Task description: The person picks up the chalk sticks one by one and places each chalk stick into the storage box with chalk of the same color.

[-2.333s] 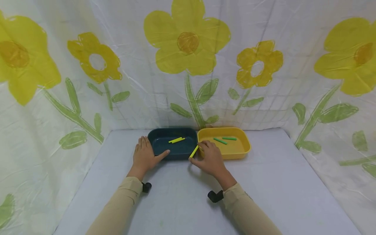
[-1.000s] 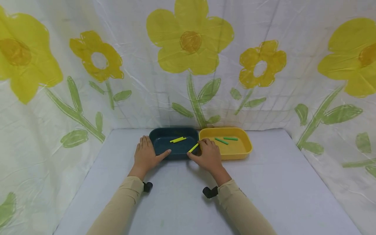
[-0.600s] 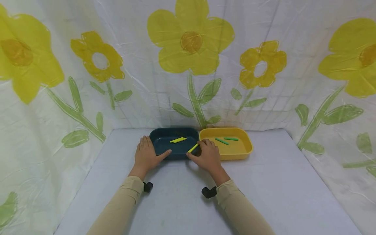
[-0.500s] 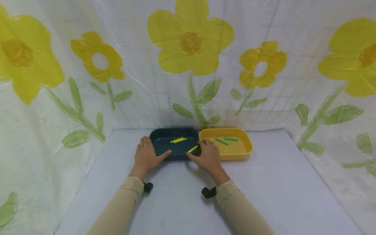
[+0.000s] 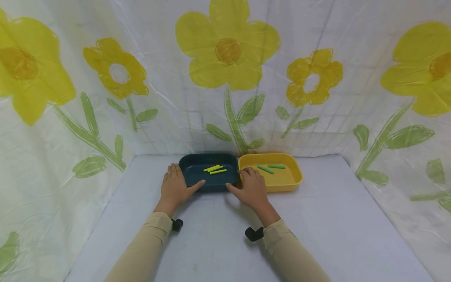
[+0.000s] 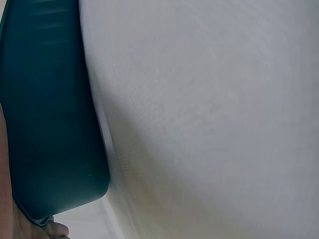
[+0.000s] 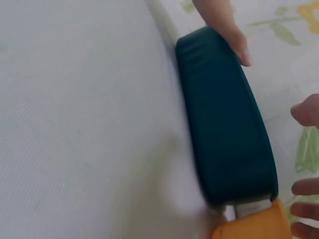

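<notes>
My left hand (image 5: 173,188) rests on the left end of the dark teal tray (image 5: 190,178), fingers straight and thumb along the front rim. Three slim yellow sticks (image 5: 218,171), similar to chalk or crayons, lie together on that tray's floor. My right hand (image 5: 251,188) hovers over the spot where the two trays meet, its thumb and fingers spread apart with nothing between them. In the right wrist view, a gap shows between the right thumb (image 7: 306,110) and the fingers (image 7: 306,199). The yellow tray (image 5: 289,180) holds two green sticks (image 5: 276,167).
Both trays stand side by side at the back of a table with a white cover (image 5: 218,243). Behind them hangs a white curtain (image 5: 169,129) printed with yellow flowers. Each wrist wears a small black camera mount (image 5: 254,234).
The yellow stick that my right hand pinched has dropped into the teal tray beside the other two. The right hand has let go and shifted slightly right. The left hand stays put.
</notes>
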{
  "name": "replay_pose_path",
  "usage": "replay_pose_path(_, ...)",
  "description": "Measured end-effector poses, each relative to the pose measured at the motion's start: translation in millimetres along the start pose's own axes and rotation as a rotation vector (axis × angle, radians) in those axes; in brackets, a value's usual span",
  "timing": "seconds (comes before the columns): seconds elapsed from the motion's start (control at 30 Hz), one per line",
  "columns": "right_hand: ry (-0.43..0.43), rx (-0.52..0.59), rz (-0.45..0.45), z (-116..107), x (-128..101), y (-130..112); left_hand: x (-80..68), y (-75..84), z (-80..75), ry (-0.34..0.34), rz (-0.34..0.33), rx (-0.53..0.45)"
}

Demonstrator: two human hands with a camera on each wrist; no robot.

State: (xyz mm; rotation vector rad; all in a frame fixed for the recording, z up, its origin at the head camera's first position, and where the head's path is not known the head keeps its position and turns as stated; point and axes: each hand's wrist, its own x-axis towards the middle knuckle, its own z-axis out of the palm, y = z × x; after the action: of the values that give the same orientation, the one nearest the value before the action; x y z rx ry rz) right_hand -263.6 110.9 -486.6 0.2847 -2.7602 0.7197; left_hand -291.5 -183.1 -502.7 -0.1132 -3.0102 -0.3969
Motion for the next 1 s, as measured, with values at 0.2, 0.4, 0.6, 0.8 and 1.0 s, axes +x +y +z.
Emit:
replay_pose_path(0.2,0.006,0.014,-0.01,-8.8,-11.2,11.0,-3.9,1.0,1.8,0.001,0.009,-0.017)
replay_pose_path(0.4,0.023,0.014,-0.021,-22.8,-22.2,20.6,-4.1,-1.9,5.9,0.002,0.007,-0.034)
replay_pose_path(0.6,0.009,-0.02,-0.029,-34.5,-33.1,33.1,-5.4,-5.6,9.5,0.01,0.007,-0.059)
replay_pose_path(0.8,0.014,-0.048,-0.04,-45.8,-39.4,49.5,-4.0,-5.3,4.8,0.002,-0.001,-0.095)
replay_pose_path(1.0,-0.005,-0.129,-0.058,-55.9,-42.8,66.4,-1.7,-5.8,-0.4,0.112,-0.009,-0.108)
